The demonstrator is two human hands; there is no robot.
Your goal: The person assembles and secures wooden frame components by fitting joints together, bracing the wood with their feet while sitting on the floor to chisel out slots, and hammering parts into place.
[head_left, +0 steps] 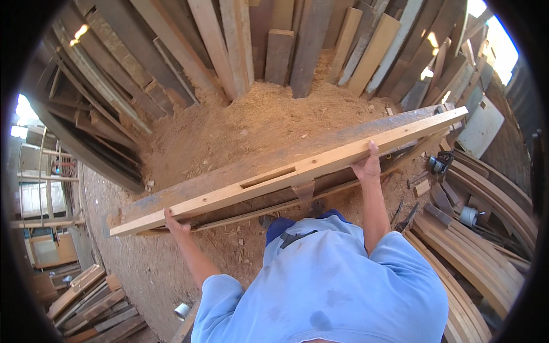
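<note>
A long pale wooden beam (pixel 337 156) lies slantwise in front of me, its right end farther away than its left. A narrow slot (pixel 267 177) is cut into its upper face, and a few small dark spots show along it. Near the left end my left hand (pixel 179 226) grips the beam, thumb up against the near edge. My right hand (pixel 368 166) holds the near edge right of the middle, its thumb on top. The fingers under the wood are partly hidden. Just behind the beam runs a dusty grey workbench (pixel 229 174).
Sawdust (pixel 257 120) is heaped beyond the bench, below many upright planks (pixel 311 46). Stacked timber (pixel 474 260) and a power tool (pixel 439 164) lie at the right. More wood pieces (pixel 97 306) are piled at lower left, near a white cylindrical can (pixel 182 311).
</note>
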